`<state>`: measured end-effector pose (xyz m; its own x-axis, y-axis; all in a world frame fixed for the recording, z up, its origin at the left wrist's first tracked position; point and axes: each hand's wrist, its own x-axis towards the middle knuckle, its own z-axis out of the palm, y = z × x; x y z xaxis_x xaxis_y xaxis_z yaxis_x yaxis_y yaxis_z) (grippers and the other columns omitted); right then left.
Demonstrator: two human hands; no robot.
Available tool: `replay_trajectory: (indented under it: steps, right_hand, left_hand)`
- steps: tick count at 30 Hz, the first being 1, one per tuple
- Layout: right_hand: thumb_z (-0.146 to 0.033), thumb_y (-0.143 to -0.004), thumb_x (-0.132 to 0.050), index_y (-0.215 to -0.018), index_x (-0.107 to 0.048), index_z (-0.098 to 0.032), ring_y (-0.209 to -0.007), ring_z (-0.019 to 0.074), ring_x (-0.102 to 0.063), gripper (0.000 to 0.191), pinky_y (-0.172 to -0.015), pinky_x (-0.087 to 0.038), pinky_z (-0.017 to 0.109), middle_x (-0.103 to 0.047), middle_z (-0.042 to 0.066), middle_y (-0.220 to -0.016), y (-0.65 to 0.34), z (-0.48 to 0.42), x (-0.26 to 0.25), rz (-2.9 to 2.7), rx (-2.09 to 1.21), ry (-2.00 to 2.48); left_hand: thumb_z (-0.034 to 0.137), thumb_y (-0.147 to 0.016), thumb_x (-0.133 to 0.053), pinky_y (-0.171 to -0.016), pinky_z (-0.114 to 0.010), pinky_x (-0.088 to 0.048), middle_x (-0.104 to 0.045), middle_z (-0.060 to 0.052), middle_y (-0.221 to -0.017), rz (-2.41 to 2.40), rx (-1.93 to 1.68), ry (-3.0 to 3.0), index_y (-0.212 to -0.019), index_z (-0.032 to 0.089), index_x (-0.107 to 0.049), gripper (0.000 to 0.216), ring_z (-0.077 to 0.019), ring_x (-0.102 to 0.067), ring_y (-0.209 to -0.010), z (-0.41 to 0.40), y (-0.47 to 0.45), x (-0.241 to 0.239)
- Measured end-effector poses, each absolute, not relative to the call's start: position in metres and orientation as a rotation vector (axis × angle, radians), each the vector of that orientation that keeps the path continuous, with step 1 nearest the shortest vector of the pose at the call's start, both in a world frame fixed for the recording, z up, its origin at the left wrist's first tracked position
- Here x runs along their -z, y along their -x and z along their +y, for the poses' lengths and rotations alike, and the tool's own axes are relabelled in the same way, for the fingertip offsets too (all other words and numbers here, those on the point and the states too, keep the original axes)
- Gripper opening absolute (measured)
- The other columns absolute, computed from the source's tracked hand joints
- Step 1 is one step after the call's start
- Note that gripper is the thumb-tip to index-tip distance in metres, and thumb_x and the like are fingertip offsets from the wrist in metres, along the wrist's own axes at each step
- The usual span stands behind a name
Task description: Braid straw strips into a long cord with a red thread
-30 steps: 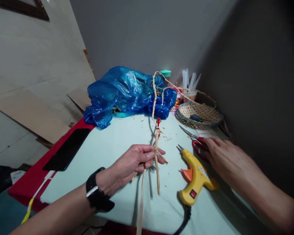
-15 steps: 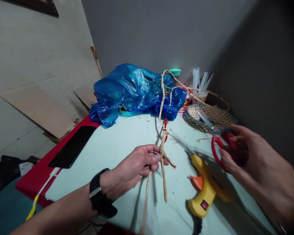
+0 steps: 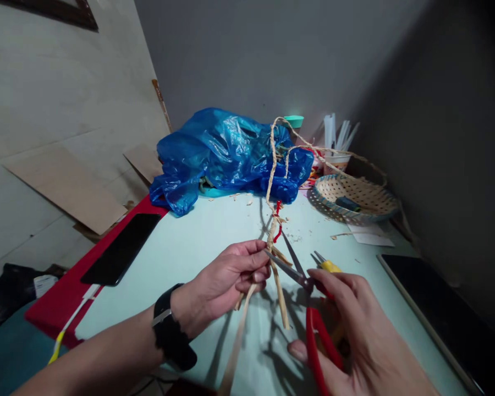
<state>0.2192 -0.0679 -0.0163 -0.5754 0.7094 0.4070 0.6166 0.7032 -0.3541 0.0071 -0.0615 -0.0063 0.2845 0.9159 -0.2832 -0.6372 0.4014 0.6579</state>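
My left hand [image 3: 226, 278], with a black watch on its wrist, pinches a braided straw cord [image 3: 272, 181] that rises from the table toward the back. Loose flat strips [image 3: 281, 291] hang below my fingers. A red tie [image 3: 278, 220] is wound round the cord just above them. My right hand [image 3: 355, 330] grips red-handled scissors [image 3: 309, 308]. Their blades [image 3: 291, 264] are spread around the strips right beside my left fingertips. A yellow glue gun [image 3: 328, 265] lies mostly hidden behind my right hand.
A blue plastic bag [image 3: 226, 157] sits at the back of the pale table [image 3: 198, 236]. A woven basket [image 3: 355, 198] and a cup of sticks [image 3: 336, 146] stand back right. A dark phone [image 3: 121, 247] lies left, a dark slab [image 3: 433, 308] right, and a paper scrap [image 3: 369, 236] near the basket.
My right hand lifted the scissors from the table's right side and brought them down to the cord by my left fingers, with the blades now spread. My left hand kept its hold.
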Motion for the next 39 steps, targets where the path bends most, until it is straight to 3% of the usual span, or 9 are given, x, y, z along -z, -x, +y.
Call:
replay_trajectory:
  steps: [9, 19, 25, 32, 39]
  right_hand:
    - [-0.052, -0.074, -0.064, -0.127, -0.041, -0.015, -0.088, 0.0264, -0.062, 0.069, -0.063, -0.057, 0.033, -0.051, 0.016, -0.104, -0.214, -0.068, 0.019, -2.423, -0.045, 0.952]
    - [-0.037, -0.086, -0.050, -0.124, -0.046, -0.014, -0.080, 0.0201, -0.061, 0.044, -0.063, -0.056, 0.030, -0.053, 0.012, -0.098, -0.193, -0.062, 0.006, -2.429, -0.109, 1.023]
    - [-0.037, -0.088, -0.048, -0.126, -0.045, -0.017, -0.078, 0.0201, -0.059, 0.043, -0.060, -0.055, 0.033, -0.051, 0.010, -0.095, -0.188, -0.056, 0.008, -2.466, -0.177, 1.071]
    - [-0.034, -0.090, -0.046, -0.121, -0.045, -0.017, -0.070, 0.0176, -0.056, 0.036, -0.058, -0.054, 0.034, -0.048, 0.008, -0.089, -0.190, -0.057, 0.004, -2.526, -0.247, 1.073]
    - [-0.032, -0.090, -0.044, -0.122, -0.045, -0.014, -0.073, 0.0204, -0.060, 0.037, -0.055, -0.054, 0.032, -0.053, 0.012, -0.092, -0.197, -0.059, 0.011, -2.525, -0.036, 0.947]
  left_hand:
    - [0.000, -0.075, -0.057, -0.042, -0.011, -0.033, -0.046, 0.003, -0.064, 0.668, -1.173, -0.389, -0.090, 0.011, -0.058, 0.019, -0.0007, -0.039, -0.045, -0.062, -0.008, 0.005]
    - [0.002, -0.079, -0.057, -0.041, -0.011, -0.031, -0.051, 0.001, -0.059, 0.657, -1.181, -0.447, -0.085, 0.010, -0.064, 0.011, -0.0014, -0.043, -0.044, -0.064, -0.011, 0.008]
    - [0.007, -0.077, -0.064, -0.045, -0.012, -0.032, -0.055, 0.001, -0.069, 0.706, -1.188, -0.483, -0.086, 0.011, -0.062, 0.010, -0.0012, -0.046, -0.049, -0.066, -0.011, 0.011]
    - [0.011, -0.075, -0.068, -0.046, -0.012, -0.032, -0.054, 0.002, -0.066, 0.710, -1.190, -0.483, -0.087, 0.012, -0.059, 0.014, -0.0015, -0.046, -0.048, -0.066, -0.012, 0.012]
    - [0.010, -0.079, -0.063, -0.046, -0.011, -0.033, -0.054, 0.002, -0.063, 0.672, -1.167, -0.472, -0.087, 0.011, -0.060, 0.008, -0.0012, -0.045, -0.047, -0.065, -0.012, 0.013]
